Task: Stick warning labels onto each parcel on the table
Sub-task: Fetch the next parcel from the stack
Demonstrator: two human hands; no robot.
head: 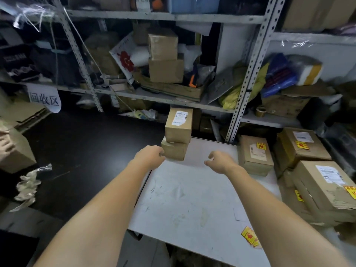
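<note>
Reaching for the stacked parcels [178,138] at the tabletop's [183,199] far left corner, our left hand [149,156] and right hand [221,160] are empty, fingers loosely curled. We reckon those two need warning stickers; the right-edge parcels [302,145] have theirs. Spare labels [250,237] lie near the front right edge.

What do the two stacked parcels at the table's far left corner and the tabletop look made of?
The stacked parcels look like brown cardboard, matte, with folded edges; the upper one carries a white paper shipping label. The tabletop looks like a smooth white board, probably laminate or painted, scuffed and smudged; its core does not show.
</note>
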